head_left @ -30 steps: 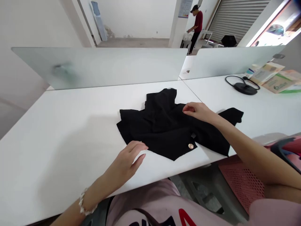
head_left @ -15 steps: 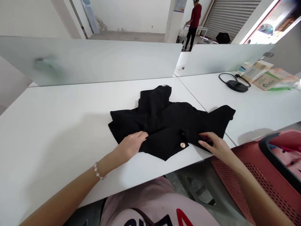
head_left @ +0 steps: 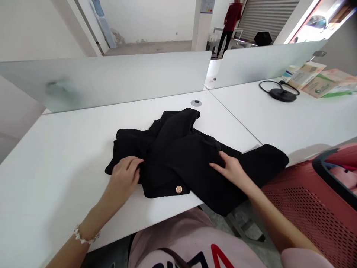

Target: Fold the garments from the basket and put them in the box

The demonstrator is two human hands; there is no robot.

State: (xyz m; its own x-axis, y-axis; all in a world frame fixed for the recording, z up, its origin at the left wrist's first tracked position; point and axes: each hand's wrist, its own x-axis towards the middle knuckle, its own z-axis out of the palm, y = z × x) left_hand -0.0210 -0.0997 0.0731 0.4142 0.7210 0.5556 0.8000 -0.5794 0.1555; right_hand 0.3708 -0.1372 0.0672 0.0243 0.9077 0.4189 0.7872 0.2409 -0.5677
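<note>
A crumpled black garment [head_left: 178,149] lies on the white table, its lower right part hanging over the front edge. A round gold button [head_left: 179,189] shows near its front edge. At its left side, my left hand [head_left: 125,175] has its fingers curled closed on the cloth; the fingertips are partly hidden in the dark fabric. My right hand [head_left: 232,171] rests on the right part of the garment, thumb and forefinger apart, the other fingers mostly hidden. The kind of garment cannot be made out from its folds.
A frosted divider [head_left: 134,80] runs along the back of the white table [head_left: 69,149]. A round black base with a cord [head_left: 283,95] and several boxes [head_left: 318,83] stand back right. A red perforated basket [head_left: 304,193] is at the right. A person [head_left: 231,22] stands beyond the divider.
The garment has been shifted and spread left and toward me, and part now hangs over the front edge. My left hand has moved left; my right hand has moved slightly left over the cloth.
</note>
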